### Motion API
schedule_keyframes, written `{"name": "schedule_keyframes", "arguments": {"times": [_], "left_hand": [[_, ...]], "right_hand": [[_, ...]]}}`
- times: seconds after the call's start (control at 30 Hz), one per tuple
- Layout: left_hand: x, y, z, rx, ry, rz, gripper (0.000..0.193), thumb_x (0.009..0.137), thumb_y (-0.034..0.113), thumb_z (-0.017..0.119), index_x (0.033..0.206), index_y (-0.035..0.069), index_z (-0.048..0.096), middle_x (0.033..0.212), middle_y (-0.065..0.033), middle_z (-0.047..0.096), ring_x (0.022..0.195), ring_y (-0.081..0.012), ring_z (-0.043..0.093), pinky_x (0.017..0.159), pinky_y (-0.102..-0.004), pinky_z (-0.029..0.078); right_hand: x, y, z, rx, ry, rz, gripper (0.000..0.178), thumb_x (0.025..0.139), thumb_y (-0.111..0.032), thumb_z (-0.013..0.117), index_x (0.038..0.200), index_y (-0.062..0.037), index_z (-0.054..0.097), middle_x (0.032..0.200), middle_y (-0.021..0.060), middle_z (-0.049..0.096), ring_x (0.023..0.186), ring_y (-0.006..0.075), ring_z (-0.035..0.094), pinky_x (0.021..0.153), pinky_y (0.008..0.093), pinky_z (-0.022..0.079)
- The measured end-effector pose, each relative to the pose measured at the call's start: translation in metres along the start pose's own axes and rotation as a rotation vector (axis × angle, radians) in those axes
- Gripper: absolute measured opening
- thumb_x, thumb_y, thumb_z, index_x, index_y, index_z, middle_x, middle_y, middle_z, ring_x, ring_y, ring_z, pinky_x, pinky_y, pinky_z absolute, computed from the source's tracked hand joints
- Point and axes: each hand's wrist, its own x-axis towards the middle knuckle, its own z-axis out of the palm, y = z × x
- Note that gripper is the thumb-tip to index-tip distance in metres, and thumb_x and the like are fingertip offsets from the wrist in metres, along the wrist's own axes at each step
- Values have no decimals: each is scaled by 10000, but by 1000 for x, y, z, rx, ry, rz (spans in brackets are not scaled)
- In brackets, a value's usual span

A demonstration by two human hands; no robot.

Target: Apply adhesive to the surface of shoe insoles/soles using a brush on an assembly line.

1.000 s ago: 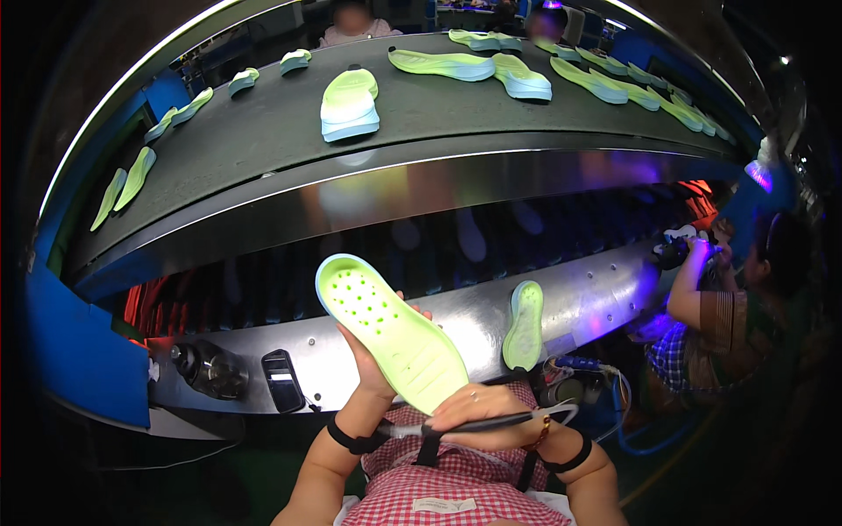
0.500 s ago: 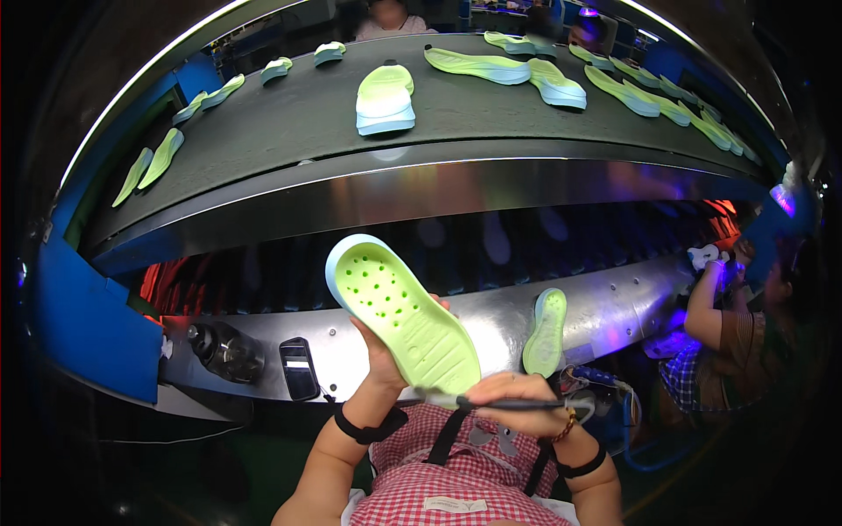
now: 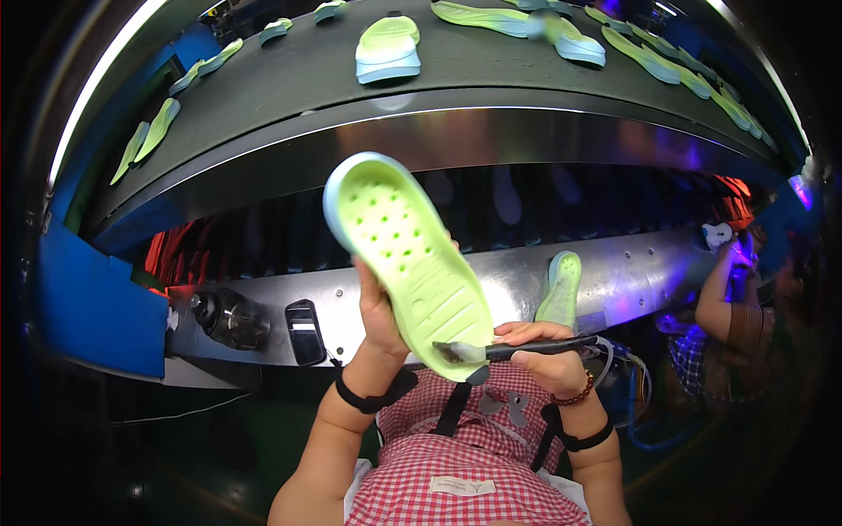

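A pale green shoe sole point(image 3: 412, 263) with a light blue rim and a dark toe tip is tilted up in front of me. Small holes dot its wide upper end and grooves cross its lower part. My left hand point(image 3: 383, 307) grips it along the left edge, with fingers behind it. My right hand point(image 3: 553, 355) holds a brush point(image 3: 535, 348) with a black handle and a tube at its back end. The brush's bristles lie over the sole's lower end, and my right fingertips are at the sole's right edge.
Another green sole point(image 3: 560, 289) lies on the metal ledge point(image 3: 509, 280). A dark bottle point(image 3: 230, 320) and a phone point(image 3: 304, 331) are at the left. Beyond, a dark conveyor belt point(image 3: 289, 79) carries several soles. A co-worker's arm point(image 3: 719, 294) shows at the right.
The held sole has come up closer to the head camera. The brush has moved onto the sole's lower inner face. The view has tilted, so the belt sits higher.
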Motion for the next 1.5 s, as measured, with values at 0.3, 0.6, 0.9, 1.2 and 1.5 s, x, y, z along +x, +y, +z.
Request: {"name": "schedule_keyframes", "arguments": {"times": [0.3,0.6,0.9,1.2,1.5], "left_hand": [[-33,-28,-6,-48,-70,-81,681,877,531,211,1352,43,205,1322,-175,348,1178,-359,391,998,-485,294],[-20,-24,-6,-44,21,-58,699,841,548,321,1316,34,300,1251,-206,425,1073,-381,485,911,-513,385],[-19,-12,-13,79,-20,-64,609,864,438,366,1296,12,313,1206,-194,470,1069,-305,514,914,-412,423],[-3,4,-23,-147,-75,-556,534,899,354,361,1282,-17,335,1247,-220,429,1110,-321,481,952,-435,380],[-7,10,-13,339,-60,-865,498,863,289,502,1192,-77,425,1138,-203,519,978,-253,571,844,-335,472]], "right_hand": [[-7,3,27,-104,115,163,185,764,44,583,947,37,603,929,133,630,860,175,597,776,252,472],[9,-4,23,-428,-160,-225,222,687,37,657,907,10,643,895,128,640,831,192,605,763,277,479],[19,-24,13,-601,-217,-239,242,649,9,687,888,-12,655,843,103,653,798,206,618,742,289,486],[17,-37,10,-679,-382,-265,219,689,-27,686,904,-34,649,881,88,653,811,217,624,726,304,492],[21,-37,-10,-806,-564,-177,233,713,-41,667,943,-59,634,932,89,642,864,221,621,779,305,480]]}}
